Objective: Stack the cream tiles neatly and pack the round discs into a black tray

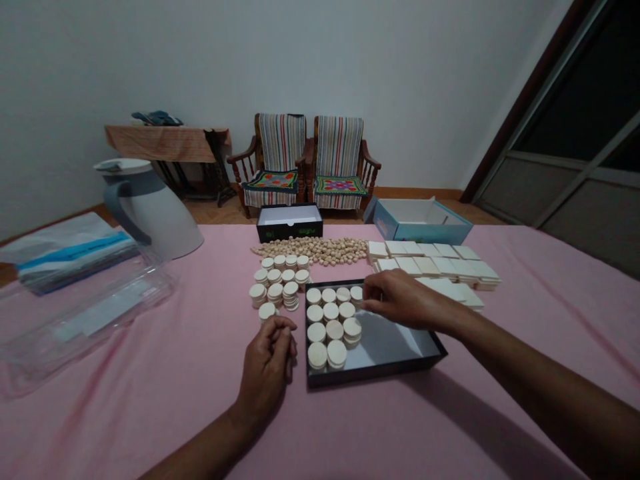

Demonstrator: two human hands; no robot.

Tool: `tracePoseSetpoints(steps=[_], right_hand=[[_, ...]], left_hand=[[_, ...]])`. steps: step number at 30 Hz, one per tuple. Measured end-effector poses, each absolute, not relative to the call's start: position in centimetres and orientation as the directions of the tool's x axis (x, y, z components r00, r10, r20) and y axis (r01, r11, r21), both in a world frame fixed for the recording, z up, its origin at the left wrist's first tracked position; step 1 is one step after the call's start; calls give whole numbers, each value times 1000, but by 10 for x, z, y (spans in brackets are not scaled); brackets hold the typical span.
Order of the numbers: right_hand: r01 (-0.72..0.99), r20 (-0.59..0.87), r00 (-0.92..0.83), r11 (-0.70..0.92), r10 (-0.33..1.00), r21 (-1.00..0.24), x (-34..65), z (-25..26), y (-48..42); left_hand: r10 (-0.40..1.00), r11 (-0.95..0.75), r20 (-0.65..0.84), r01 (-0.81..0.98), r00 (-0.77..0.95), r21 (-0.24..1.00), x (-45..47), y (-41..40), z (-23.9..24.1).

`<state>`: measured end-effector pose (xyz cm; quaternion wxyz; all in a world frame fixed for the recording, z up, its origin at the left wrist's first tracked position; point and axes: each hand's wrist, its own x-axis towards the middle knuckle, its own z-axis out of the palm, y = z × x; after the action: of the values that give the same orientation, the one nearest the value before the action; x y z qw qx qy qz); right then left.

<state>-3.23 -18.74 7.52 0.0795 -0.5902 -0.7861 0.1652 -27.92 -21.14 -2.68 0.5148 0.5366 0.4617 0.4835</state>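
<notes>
My right hand (393,297) reaches over a shallow black box tray (375,379), its fingers closed at the right side of a stack of pale wooden discs (357,294) in the back row. Several more disc stacks (331,311) stand in rows along the tray's left side. My left hand (267,360) rests on the cloth left of the tray, fingers curled in, with nothing visible in them. Just beyond it stands a short disc stack (267,311), partly behind the hand. Other disc stacks (275,292) stand in rows further back.
Round wooden beads (320,251) lie behind the discs. Stacked square wooden tiles (435,267) sit at right, partly behind my right arm. A black box (290,223) and a blue box (423,220) stand behind. A white jug (160,213), clear plastic packaging (95,310) and a flat pack (75,257) occupy the left.
</notes>
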Motion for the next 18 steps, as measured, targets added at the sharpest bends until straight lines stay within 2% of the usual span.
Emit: tracePoseSetpoints(steps=[3, 5, 8, 10, 18], right_hand=[[877, 39, -352, 344, 935, -335, -40, 77, -155], [874, 82, -393, 399, 916, -276, -50, 72, -129], [876, 77, -446, 453, 892, -164, -65, 60, -90], [869, 73, -471, 477, 879, -131, -76, 53, -68], [794, -19, -602, 596, 798, -119, -109, 35, -17]], left_hand=[[997, -48, 51, -65, 56, 997, -281, -213, -26], [998, -54, 57, -96, 35, 994, -283, -213, -26], [998, -52, 55, -162, 18, 985, -285, -213, -25], [999, -38, 41, -185, 12, 982, -285, -212, -25], [1000, 18, -16, -161, 15, 987, -289, -209, -28]])
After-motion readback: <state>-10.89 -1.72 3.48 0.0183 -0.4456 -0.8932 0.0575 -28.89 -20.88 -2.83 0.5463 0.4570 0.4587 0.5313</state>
